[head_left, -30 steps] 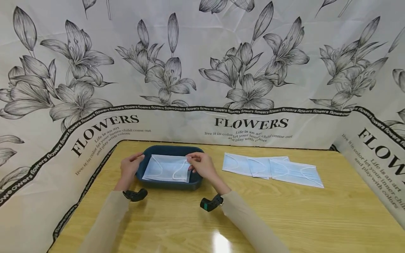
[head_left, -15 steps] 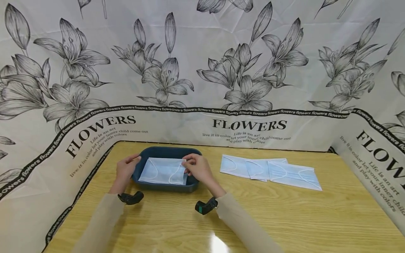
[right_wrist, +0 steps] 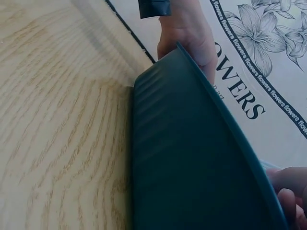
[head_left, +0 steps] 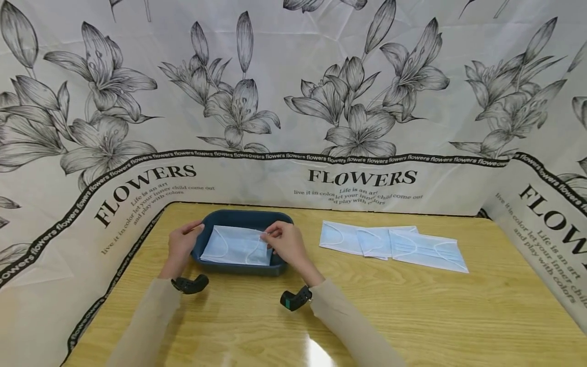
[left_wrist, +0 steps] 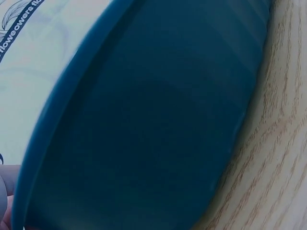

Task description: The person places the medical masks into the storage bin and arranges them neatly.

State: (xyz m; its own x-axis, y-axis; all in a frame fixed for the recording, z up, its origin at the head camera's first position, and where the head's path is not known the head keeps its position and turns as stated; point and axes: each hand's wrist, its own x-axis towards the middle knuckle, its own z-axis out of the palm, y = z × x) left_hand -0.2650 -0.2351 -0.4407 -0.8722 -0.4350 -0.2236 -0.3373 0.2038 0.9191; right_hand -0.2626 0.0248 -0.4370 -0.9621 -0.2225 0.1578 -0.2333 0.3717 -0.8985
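Observation:
A dark blue plastic basin (head_left: 243, 269) stands on the table at the left, rounded at its corners. My left hand (head_left: 182, 244) holds its left rim; in the left wrist view only a bit of the fingers (left_wrist: 8, 184) shows past the rim. Pale blue face masks (head_left: 238, 247) with white ear loops lie stacked in the basin. At their right edge my right hand (head_left: 289, 247) pinches the top mask between thumb and fingers, inside the basin's right side. From the right wrist, the basin wall (right_wrist: 187, 143) hides most of this grip, with the fingers (right_wrist: 290, 184) at the lower right.
Several more face masks (head_left: 428, 250) lie overlapping in a row on the wooden table (head_left: 412, 316), right of the basin. A flower-printed cloth (head_left: 257, 183) hangs behind the table and along both sides. Each wrist wears a black camera band (head_left: 295, 299).
The right hand has shifted slightly left relative to the basin, still pinching the mask's right edge. My left hand stays on the rim. The whole head view has shifted a little.

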